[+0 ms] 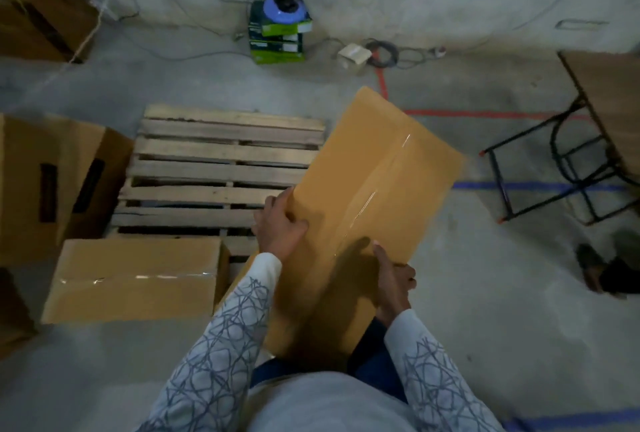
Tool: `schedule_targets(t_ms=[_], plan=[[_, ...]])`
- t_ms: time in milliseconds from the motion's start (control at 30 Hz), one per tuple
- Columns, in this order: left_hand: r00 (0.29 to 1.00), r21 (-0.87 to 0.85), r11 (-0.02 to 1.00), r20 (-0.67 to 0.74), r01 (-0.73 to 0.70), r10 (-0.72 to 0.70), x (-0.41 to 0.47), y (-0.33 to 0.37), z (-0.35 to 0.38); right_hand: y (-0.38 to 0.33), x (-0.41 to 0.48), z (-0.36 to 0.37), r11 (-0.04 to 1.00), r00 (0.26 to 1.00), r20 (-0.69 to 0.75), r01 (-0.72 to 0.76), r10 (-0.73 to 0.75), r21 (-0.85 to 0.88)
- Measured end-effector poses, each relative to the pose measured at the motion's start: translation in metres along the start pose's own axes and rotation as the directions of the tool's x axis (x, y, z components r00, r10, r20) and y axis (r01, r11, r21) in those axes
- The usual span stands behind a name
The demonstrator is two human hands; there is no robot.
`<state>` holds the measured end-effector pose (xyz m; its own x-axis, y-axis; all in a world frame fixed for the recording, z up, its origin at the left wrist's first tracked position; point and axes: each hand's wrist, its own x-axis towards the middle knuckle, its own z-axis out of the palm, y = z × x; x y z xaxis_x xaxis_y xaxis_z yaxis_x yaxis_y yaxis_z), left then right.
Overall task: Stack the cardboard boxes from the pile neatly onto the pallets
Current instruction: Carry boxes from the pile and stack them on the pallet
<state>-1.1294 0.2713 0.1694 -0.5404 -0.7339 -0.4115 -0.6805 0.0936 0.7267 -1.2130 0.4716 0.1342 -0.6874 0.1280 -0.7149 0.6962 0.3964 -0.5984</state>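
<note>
Brown cardboard fills the middle of the frame: a long sealed box (pixel 374 168), clear tape down its top, tilted and held over the right edge of a wooden pallet (pixel 221 161). The left hand (pixel 280 224) grips the box's left edge with curled fingers. The right hand (pixel 393 276) holds the near edge, thumb on top; its other fingers are hidden underneath. Patterned white sleeves reach in from the bottom.

A second taped box (pixel 135 279) covers the pallet's near left corner. At the left edge stands a larger box (pixel 52 182), cut off by the frame, with dark rectangles on its sides; no writing can be read on them. Another box (pixel 38 16) lies in the upper left, in shadow.

At top centre, green cartons (pixel 277 40) carry white labels too blurred to read. A table (pixel 609 96) at upper right is cut off by the frame.
</note>
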Motion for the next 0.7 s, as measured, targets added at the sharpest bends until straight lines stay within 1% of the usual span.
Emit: schedule_targets(t_ms=[33, 133, 167, 233, 300, 333, 400, 433, 500, 567, 633, 700], plan=[[0.999, -0.021, 0.999, -0.028, 0.037, -0.038, 0.01, -0.005, -0.002, -0.011, 0.009, 0.01, 0.999, 1.0, 0.031, 0.001, 0.0, -0.042], [0.978, -0.113, 0.983, -0.14, 0.142, -0.157, 0.028, -0.016, -0.007, -0.047, 0.043, 0.044, 0.977, 0.988, 0.15, 0.067, -0.036, -0.203], [0.961, -0.144, 0.971, -0.174, 0.191, -0.215, 0.031, -0.019, -0.007, -0.057, 0.057, 0.058, 0.961, 0.982, 0.187, 0.079, -0.029, -0.263], [0.906, -0.227, 0.925, -0.231, 0.304, -0.355, 0.035, -0.024, -0.004, -0.08, 0.083, 0.084, 0.915, 0.961, 0.275, 0.125, -0.016, -0.384], [0.821, -0.342, 0.859, -0.302, 0.381, -0.485, 0.037, -0.026, 0.003, -0.102, 0.104, 0.11, 0.849, 0.923, 0.384, 0.216, -0.017, -0.482], [0.766, -0.416, 0.814, -0.331, 0.405, -0.551, 0.036, -0.024, 0.008, -0.113, 0.113, 0.122, 0.814, 0.902, 0.432, 0.259, -0.011, -0.52], [0.658, -0.555, 0.716, -0.354, 0.424, -0.665, 0.028, -0.013, 0.024, -0.132, 0.126, 0.137, 0.744, 0.854, 0.517, 0.312, 0.052, -0.591], [0.608, -0.605, 0.671, -0.356, 0.429, -0.71, 0.022, -0.007, 0.035, -0.14, 0.132, 0.142, 0.711, 0.827, 0.555, 0.335, 0.092, -0.618], [0.504, -0.692, 0.577, -0.345, 0.433, -0.792, 0.01, 0.004, 0.057, -0.15, 0.155, 0.153, 0.647, 0.744, 0.653, 0.43, 0.14, -0.629], [0.409, -0.765, 0.482, -0.312, 0.427, -0.857, -0.002, 0.01, 0.078, -0.158, 0.155, 0.157, 0.532, 0.708, 0.685, 0.519, 0.171, -0.669], [0.34, -0.813, 0.412, -0.282, 0.411, -0.897, -0.015, 0.015, 0.096, -0.167, 0.141, 0.154, 0.471, 0.659, 0.722, 0.58, 0.208, -0.665], [0.288, -0.857, 0.35, -0.251, 0.379, -0.924, -0.027, 0.016, 0.112, -0.162, 0.14, 0.147, 0.407, 0.629, 0.737, 0.623, 0.249, -0.668]])
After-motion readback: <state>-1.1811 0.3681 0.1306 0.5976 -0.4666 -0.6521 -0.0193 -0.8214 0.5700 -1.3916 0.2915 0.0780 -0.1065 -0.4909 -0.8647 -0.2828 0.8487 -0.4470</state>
